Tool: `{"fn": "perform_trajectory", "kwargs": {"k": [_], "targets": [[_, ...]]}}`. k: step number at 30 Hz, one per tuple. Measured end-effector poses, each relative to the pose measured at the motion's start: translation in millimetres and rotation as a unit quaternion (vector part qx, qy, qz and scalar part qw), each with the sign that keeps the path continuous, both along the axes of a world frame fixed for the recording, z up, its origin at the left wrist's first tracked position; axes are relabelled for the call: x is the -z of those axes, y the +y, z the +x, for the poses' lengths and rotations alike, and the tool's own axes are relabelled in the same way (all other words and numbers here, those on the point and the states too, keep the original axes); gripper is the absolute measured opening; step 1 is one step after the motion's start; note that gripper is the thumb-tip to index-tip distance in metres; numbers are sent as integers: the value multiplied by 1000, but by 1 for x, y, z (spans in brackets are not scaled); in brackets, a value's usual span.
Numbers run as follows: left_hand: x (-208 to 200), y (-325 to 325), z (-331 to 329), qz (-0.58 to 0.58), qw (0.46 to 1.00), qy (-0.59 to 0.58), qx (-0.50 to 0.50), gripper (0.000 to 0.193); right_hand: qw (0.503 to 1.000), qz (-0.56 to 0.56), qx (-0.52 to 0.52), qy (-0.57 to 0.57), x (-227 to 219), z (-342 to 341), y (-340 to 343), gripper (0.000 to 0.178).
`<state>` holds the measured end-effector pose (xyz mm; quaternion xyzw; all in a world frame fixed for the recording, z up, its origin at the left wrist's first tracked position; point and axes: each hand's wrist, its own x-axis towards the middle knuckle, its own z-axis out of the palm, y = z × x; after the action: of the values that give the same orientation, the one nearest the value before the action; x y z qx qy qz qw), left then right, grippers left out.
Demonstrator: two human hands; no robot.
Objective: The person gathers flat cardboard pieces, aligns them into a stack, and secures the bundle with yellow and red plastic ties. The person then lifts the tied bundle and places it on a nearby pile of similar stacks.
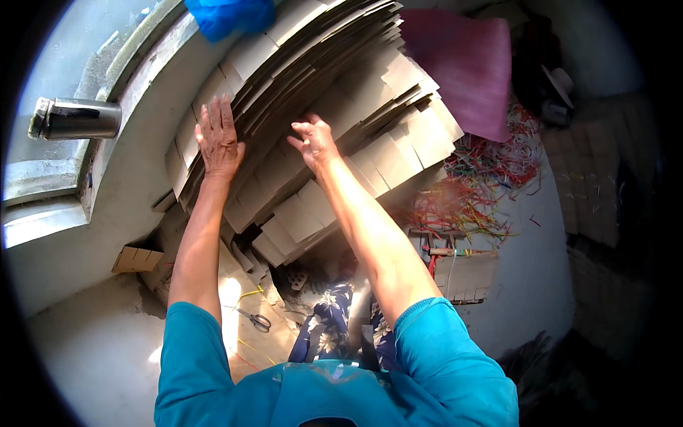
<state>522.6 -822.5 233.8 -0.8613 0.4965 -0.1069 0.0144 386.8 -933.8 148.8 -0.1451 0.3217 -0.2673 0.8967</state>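
Tall stacks of flat brown cardboard sheets point(299, 213) rise in front of me, their layers uneven at the edges. My left hand point(219, 142) lies flat against the upper part of the left cardboard stack point(252, 55), with its fingers stretched out. Over the gap between the stacks is my right hand point(315, 142), its fingers apart and slightly bent. Nothing shows in its grasp. Whether its fingertips touch the cardboard, I cannot tell.
A steel flask point(82, 119) stands on the window ledge at left. Blue plastic point(231, 16) lies atop the stack; a pink sheet point(455, 71) hangs at far right. Tangled coloured strips point(462, 203) cover floor at right. Scissors point(257, 322) lie by my legs, near a small cardboard piece point(137, 259).
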Motion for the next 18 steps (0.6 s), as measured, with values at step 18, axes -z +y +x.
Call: {"fn": "perform_trajectory", "kwargs": {"k": [18], "targets": [[-26, -1, 21, -51, 990, 98, 83, 93, 953, -144, 132, 232, 4, 50, 0, 26]]}}
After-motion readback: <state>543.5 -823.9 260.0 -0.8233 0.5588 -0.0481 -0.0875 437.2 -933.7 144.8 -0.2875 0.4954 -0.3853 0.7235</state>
